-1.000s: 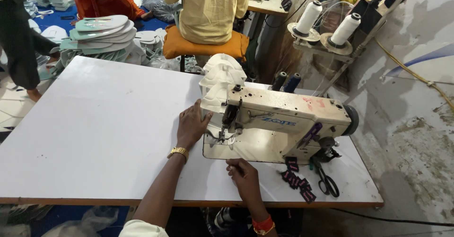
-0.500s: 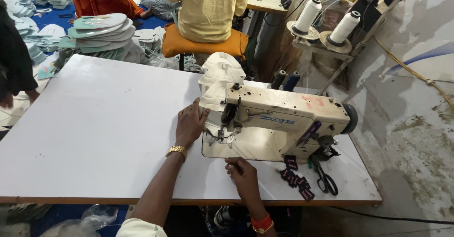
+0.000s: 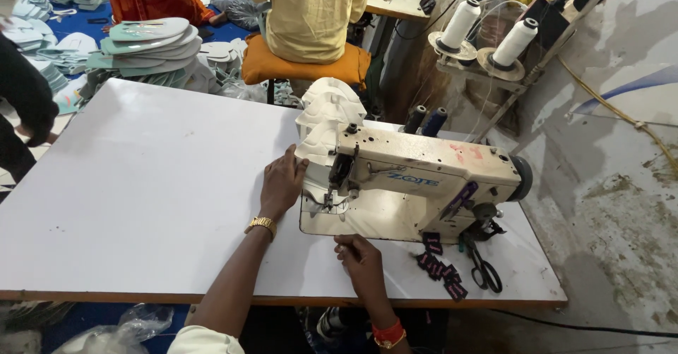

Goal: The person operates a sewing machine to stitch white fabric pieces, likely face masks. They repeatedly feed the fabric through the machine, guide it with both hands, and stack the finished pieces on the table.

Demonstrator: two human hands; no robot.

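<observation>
Two hands at a cream sewing machine (image 3: 424, 184) on a white table (image 3: 141, 205).

The left hand (image 3: 282, 183) lies spread on white pieces (image 3: 321, 138) beside the machine's needle end; the right hand (image 3: 359, 256), fingers loosely curled, empty, rests at the machine's front edge, near scissors (image 3: 484, 269).

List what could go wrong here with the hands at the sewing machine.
1. The left hand lies flat right beside the needle area of the sewing machine; a slip could put fingers under it.
2. The white pieces stacked behind the machine head lean and might topple.
3. Scissors and dark labels lie near the table edge by the right hand and could get knocked off.
</observation>
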